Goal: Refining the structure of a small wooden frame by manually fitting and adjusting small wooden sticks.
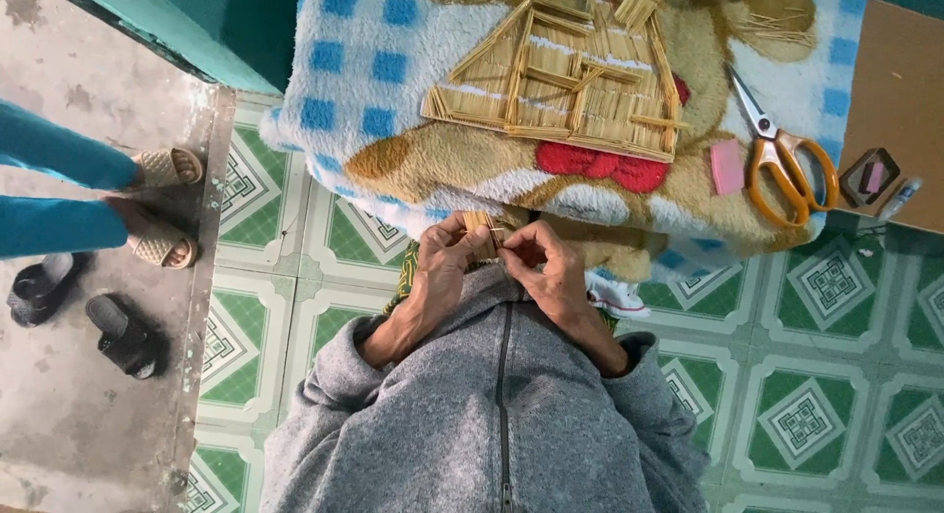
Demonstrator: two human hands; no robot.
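**A:** ok so closest to the camera is the grey zip hoodie; both sleeves run up to the hands, which meet just over its collar

**B:** yep; left hand and right hand are both pinched onto a little bundle of thin sticks, fingertips clamped on it from either side; it sits right between them, at the near edge of the blanket

**A:** blanket is the fluffy blue-check one with a bear print; further up it lies a flat stick panel with crossing strips

**B:** right of that, orange-handled scissors with a pink eraser-like block just beside them; green patterned floor tiles all round; far left, someone else's feet in beige sandals, black slippers nearby
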